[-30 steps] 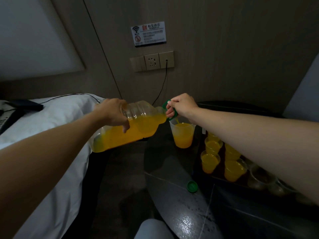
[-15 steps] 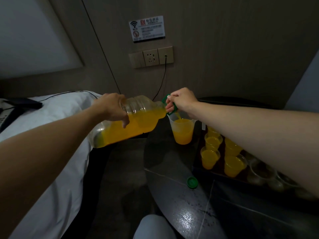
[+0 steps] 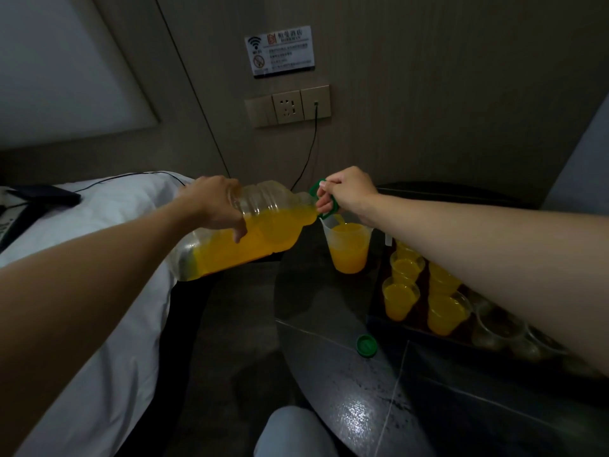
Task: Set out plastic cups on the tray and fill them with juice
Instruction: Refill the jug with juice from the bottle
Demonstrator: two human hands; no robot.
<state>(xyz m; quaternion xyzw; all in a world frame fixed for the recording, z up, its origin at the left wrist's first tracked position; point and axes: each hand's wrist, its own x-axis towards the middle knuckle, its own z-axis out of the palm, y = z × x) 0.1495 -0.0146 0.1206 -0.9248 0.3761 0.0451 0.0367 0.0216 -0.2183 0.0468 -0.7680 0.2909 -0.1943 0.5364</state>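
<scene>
Head view: left hand [image 3: 212, 206] wraps the belly of the big juice bottle [image 3: 244, 232], fingers [image 3: 239, 227] clamped over its top side; right hand [image 3: 347, 192] has its fingers closed on the green handle ring [image 3: 324, 201] at the neck. Bottle is tipped nearly flat, mouth over the clear jug [image 3: 349, 247] standing on the dark counter [image 3: 323, 324], just beside the tray [image 3: 412, 328]. A thin stream is running into the jug, which looks a little over half full. To do this pour well — keep the mouth above the middle of the jug, steer with the neck hand and set the tilt with the belly hand; raise the base slowly, since a bottle about half full can glug and surge. I'd ease it back upright before the level nears the rim, because the jug then has to be poured again into small cups. On the tray, the filled cups [image 3: 400, 300] sit in two close rows, orange almost to the brim; further right the empty cups [image 3: 494, 328] are clear and partly hidden by the right forearm — can't count them. Green cap [image 3: 366, 346] lies loose on the counter near the tray's front edge, clear of the pour. Bottle is see-through, ribbed near the shoulder, juice opaque bright orange.
</scene>
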